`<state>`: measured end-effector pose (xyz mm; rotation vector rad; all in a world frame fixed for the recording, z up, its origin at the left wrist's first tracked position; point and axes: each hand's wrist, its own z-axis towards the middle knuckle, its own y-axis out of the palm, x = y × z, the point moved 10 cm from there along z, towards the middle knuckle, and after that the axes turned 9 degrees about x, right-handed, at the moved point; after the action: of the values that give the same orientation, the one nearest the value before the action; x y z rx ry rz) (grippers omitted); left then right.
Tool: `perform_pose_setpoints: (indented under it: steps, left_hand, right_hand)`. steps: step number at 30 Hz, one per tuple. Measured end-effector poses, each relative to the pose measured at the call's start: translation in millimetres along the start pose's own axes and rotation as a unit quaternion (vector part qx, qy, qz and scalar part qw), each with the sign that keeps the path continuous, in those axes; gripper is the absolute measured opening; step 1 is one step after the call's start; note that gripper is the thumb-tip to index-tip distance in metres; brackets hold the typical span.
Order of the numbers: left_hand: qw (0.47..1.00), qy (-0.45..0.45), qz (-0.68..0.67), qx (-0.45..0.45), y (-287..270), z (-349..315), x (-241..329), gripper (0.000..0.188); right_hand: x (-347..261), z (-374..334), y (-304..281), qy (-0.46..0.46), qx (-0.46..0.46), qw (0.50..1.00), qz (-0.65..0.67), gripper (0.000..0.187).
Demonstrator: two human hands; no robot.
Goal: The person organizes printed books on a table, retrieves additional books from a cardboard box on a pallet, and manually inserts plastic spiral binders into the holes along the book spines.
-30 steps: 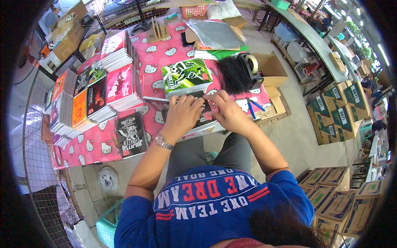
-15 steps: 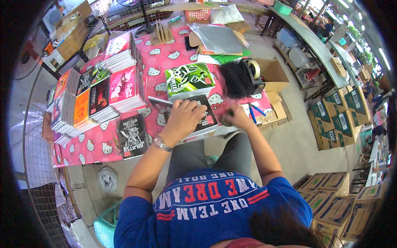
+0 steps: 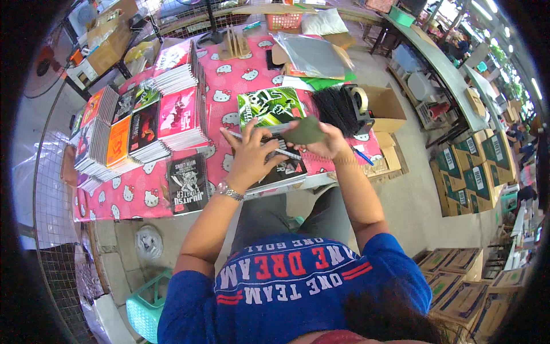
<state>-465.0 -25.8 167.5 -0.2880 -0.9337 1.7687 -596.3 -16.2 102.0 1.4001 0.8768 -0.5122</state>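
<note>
My left hand (image 3: 252, 152) lies with its fingers spread over a dark-covered spiral notebook (image 3: 289, 172) near the table's front edge. A white page edge shows beneath its fingertips. My right hand (image 3: 329, 142) grips a dark green, cloth-like piece (image 3: 307, 131) just above that notebook. From under the right wrist a thin wire coil (image 3: 344, 164) stretches to the right. Directly behind the hands is a green-covered notebook stack (image 3: 270, 106). One black notebook (image 3: 188, 183) lies flat to the left. A blue-handled tool (image 3: 362, 156) is partly hidden by my right forearm.
Stacks of notebooks (image 3: 182, 112) fill the table's left side. At the right stand a bundle of black wire coils (image 3: 333, 110), a tape dispenser (image 3: 360, 103) and an open carton (image 3: 382, 106). Clear plastic sheets (image 3: 312, 54) lie at the back, near a red basket (image 3: 283, 22).
My right hand has come up and inward from the table's right side, with the dark green piece now showing in it. My left hand's fingers have spread wider over the notebook.
</note>
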Motion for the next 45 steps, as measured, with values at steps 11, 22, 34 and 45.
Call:
perform_pose_setpoints:
  steps: [11, 22, 34, 45]
  left_hand:
    - [0.999, 0.008, -0.048, -0.017, 11.4, 10.1, 1.7, 0.035]
    - [0.997, -0.062, -0.041, 0.022, -1.4, -3.1, -39.1, 0.048]
    - [0.999, -0.026, -0.027, 0.031, -11.1, 5.2, -26.8, 0.049]
    - [0.998, -0.025, -0.051, 0.035, -9.4, 7.1, -25.8, 0.047]
  right_hand:
    - [-9.2, -19.0, 4.1, 0.013, 0.032, 0.883, -0.468, 0.055]
    - [-8.7, -19.1, 20.3, -0.029, -0.056, 0.967, -0.247, 0.054]
    - [-35.8, -25.9, 63.9, -0.115, -0.142, 0.976, -0.120, 0.057]
    - [-28.8, -10.1, 60.2, -0.118, -0.126, 0.968, -0.182, 0.050]
